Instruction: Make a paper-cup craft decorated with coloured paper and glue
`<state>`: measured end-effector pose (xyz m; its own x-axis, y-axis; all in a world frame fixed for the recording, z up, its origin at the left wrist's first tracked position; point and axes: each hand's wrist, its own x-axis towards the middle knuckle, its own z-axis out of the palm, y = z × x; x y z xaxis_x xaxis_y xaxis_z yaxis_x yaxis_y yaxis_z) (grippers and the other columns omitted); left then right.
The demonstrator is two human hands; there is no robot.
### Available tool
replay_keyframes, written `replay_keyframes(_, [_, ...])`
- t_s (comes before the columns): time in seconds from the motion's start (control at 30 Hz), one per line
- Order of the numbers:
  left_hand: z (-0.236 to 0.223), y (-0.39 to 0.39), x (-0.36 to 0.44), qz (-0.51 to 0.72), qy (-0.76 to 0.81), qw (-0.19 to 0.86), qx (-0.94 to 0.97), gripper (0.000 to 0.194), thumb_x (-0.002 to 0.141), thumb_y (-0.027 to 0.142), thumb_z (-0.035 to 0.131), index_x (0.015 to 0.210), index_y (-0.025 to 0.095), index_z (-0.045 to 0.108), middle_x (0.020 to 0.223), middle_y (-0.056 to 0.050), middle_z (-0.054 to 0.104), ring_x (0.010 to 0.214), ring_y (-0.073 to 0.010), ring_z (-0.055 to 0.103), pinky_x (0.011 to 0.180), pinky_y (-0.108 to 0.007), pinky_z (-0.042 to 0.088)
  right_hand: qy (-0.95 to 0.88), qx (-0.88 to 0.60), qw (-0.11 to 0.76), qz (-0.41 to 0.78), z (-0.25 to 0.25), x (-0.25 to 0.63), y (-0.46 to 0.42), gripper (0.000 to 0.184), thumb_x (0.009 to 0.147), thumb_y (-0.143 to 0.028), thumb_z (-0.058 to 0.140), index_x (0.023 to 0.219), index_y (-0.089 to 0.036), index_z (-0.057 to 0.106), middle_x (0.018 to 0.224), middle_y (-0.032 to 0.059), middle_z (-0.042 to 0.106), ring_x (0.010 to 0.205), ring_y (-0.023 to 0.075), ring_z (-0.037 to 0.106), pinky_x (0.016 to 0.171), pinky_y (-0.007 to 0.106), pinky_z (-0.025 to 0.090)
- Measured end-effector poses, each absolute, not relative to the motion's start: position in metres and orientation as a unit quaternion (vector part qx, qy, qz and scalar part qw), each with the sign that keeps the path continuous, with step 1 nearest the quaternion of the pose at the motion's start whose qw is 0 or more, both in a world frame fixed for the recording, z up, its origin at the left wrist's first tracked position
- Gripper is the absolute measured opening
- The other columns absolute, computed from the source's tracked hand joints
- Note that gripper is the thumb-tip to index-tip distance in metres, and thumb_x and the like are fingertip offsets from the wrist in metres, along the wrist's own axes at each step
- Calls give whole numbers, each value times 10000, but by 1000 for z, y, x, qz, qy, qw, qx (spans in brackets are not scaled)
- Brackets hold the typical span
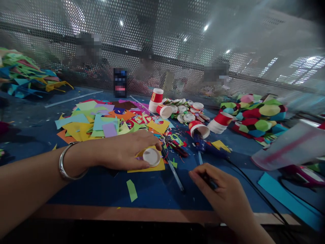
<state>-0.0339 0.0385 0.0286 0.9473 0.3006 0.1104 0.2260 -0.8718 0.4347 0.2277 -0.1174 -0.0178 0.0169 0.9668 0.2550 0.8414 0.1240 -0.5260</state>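
While the left hand (124, 150) presses a small white cup base (151, 157) flat on a yellow paper sheet (154, 166), fingers curled round its rim, the right hand (218, 191) sits well apart, closed on a thin dark pen-like tool (212, 184), mostly hidden in the grip. Risk here, I'd say: the smooth round disc could skate on that slick sheet if the pressure eases, and any line around it would wobble. The black cable (254, 189) passing just beside the right wrist could snag too. Textures now: matte blue table (88, 189), a jagged litter of coloured paper scraps (101, 123), glossy red-and-white paper cups (220, 122) toppled and stacked, faceted paper balls (259, 117) beyond, and a metal bangle (66, 162) gleaming on the left wrist.
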Motion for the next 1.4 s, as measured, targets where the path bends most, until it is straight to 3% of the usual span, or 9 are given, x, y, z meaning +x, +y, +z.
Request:
replay_keyframes(0.17, [35,35,-31,61,115,246,960,369,831,118,561,1177,246,582,1165,-27,642,1077,-186,578,935,-267,422,-686,-644,328,82,-20,227,-120,273,970,-409,554,766,-235,608,629,-36,553,569,139,526,555,260,400])
replay_keyframes(0.3, [34,35,-29,49,159,212,963,346,866,263,618,1209,254,573,1179,-38,627,1062,-205,583,904,-288,434,-693,-636,330,80,-21,227,-123,255,976,-388,557,786,-228,616,647,-40,571,571,126,542,562,247,407])
replay_keyframes(0.43, [28,34,-25,46,213,165,962,468,875,480,625,1284,273,532,1196,-52,625,1081,-249,580,890,-337,434,-703,-626,332,60,-23,228,-123,225,978,-355,564,800,-227,618,666,-37,589,584,127,564,568,245,415])
replay_keyframes(0.6, [19,31,-15,50,234,150,959,564,853,632,601,1287,284,506,1233,-48,616,1085,-263,584,872,-359,424,-713,-614,335,42,-25,226,-122,183,973,-314,573,820,-223,618,675,-38,588,585,119,566,567,242,413])
replay_keyframes(0.83, [21,31,-15,41,238,156,958,443,860,636,596,1095,263,556,1058,-19,628,934,-225,583,748,-319,411,-720,-606,337,41,-23,224,-122,204,979,-288,560,794,-216,608,667,-37,577,576,111,549,561,245,401])
replay_keyframes(1.13, [19,29,-14,44,238,165,956,424,867,602,612,1118,265,556,1099,-20,607,998,-232,569,787,-322,404,-718,-615,321,58,-27,225,-121,221,986,-301,559,784,-217,594,669,-41,565,585,114,542,576,256,391])
replay_keyframes(1.4, [16,30,-14,58,236,167,956,357,867,576,627,1020,259,568,1040,-16,577,960,-224,556,756,-322,392,-685,-648,333,29,-22,233,-124,208,975,-349,562,812,-229,607,682,-37,593,600,129,566,590,255,419])
